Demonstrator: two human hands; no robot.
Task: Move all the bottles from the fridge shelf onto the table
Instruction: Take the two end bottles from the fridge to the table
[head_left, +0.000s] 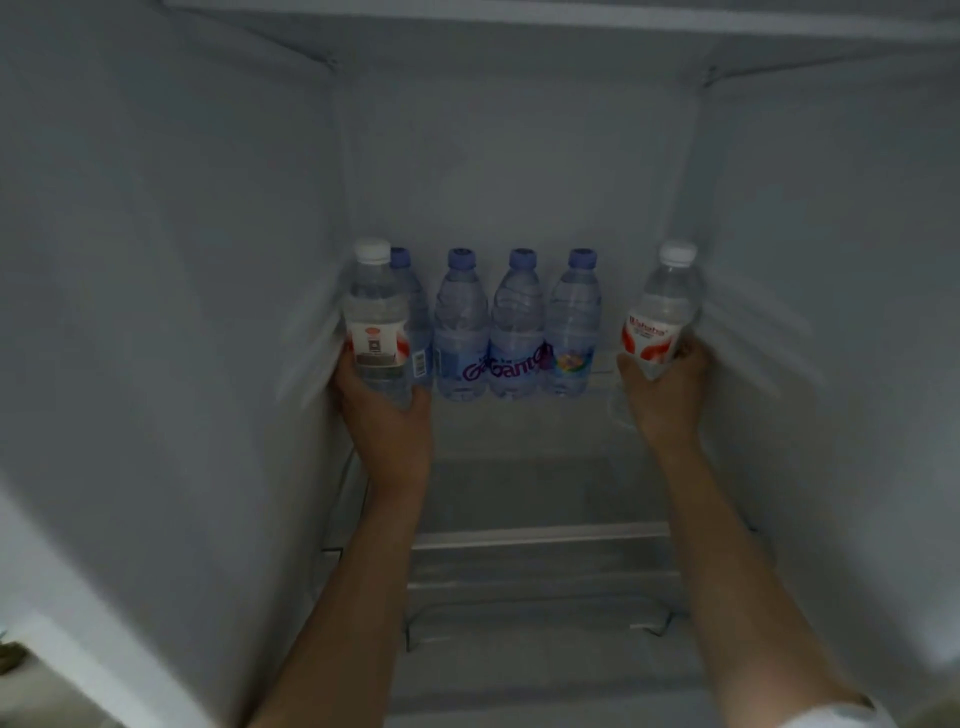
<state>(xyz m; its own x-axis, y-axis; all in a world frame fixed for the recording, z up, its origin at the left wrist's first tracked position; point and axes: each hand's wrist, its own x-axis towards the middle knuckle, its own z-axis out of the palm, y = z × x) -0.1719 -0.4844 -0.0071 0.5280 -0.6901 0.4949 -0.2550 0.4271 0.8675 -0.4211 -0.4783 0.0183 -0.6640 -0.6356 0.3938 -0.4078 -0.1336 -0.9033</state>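
Six clear water bottles are showing inside the fridge compartment. Both hands are reaching in at once, each holding one white-capped bottle. The left hand (382, 402) is gripping the lower body of the left white-capped bottle (375, 325), fingers curled round it from beneath, beside the left fridge wall (208, 260); this bottle is standing upright and is partly covering a blue-capped bottle (415, 306) just behind it. The right hand (662, 387) is wrapping round the base of the right white-capped bottle (662, 312), which is leaning slightly rightward, near the right fridge wall (779, 234); its red-and-white label is facing the camera. Three further blue-capped bottles (517, 325) are standing upright in a row between the hands, touching side by side, on the glass fridge shelf (535, 478). Whether the two held bottles are resting on the shelf or lifted clear of it cannot be told. A white sleeve cuff (836, 714) is showing at the right forearm.
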